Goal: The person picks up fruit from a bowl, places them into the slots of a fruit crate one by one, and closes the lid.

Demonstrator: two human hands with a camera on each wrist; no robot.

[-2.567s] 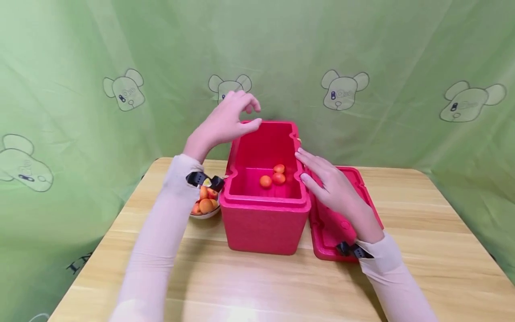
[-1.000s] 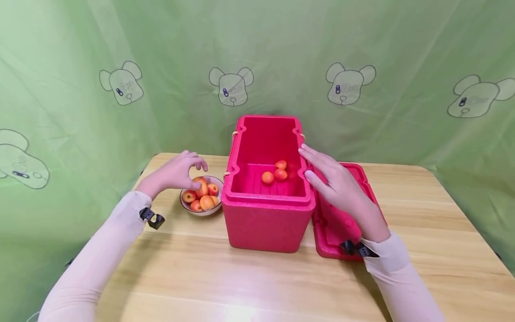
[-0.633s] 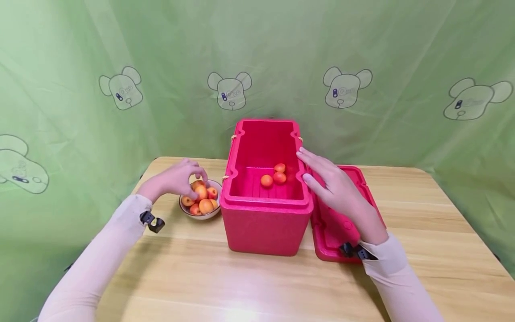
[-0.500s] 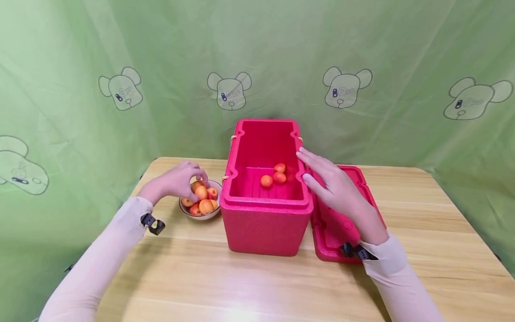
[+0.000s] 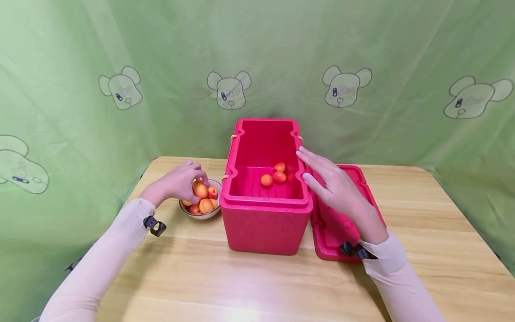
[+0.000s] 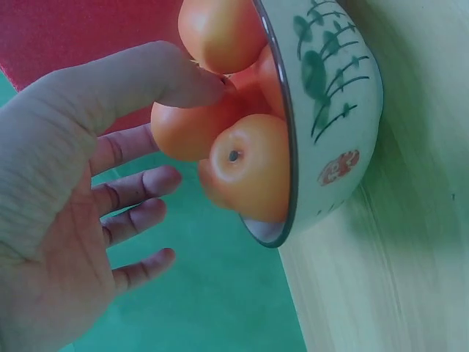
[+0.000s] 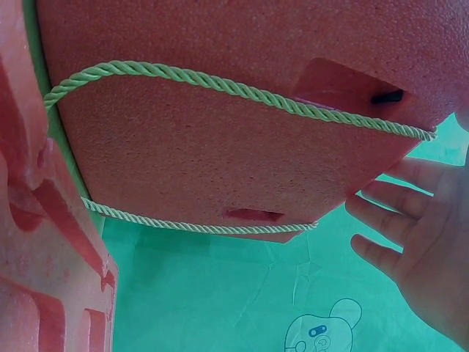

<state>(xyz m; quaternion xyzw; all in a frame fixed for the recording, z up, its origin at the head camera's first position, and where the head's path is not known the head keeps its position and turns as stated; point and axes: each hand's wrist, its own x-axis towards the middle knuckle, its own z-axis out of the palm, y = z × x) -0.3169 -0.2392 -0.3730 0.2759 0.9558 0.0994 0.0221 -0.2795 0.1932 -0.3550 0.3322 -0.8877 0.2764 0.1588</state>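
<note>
In the head view my left hand reaches into the bowl of orange-red apricots at the left. Its thumb and index finger pinch one apricot at the top of the pile; the other fingers are slightly bent beside it in the left wrist view. A floral pattern marks the bowl's white outer wall. My right hand rests with straight fingers on the right rim of an uncovered red foam box. Inside the box, 3 apricots lie together on the floor.
A red lid lies on the wooden table right of the box, partly under my right forearm. Rope runs along the box's side. A green curtain with bear drawings hangs behind the table.
My left hand has gone from over the box down to the bowl at the left, and its thumb and index finger have closed around an apricot. The right hand has stayed at the rim.
</note>
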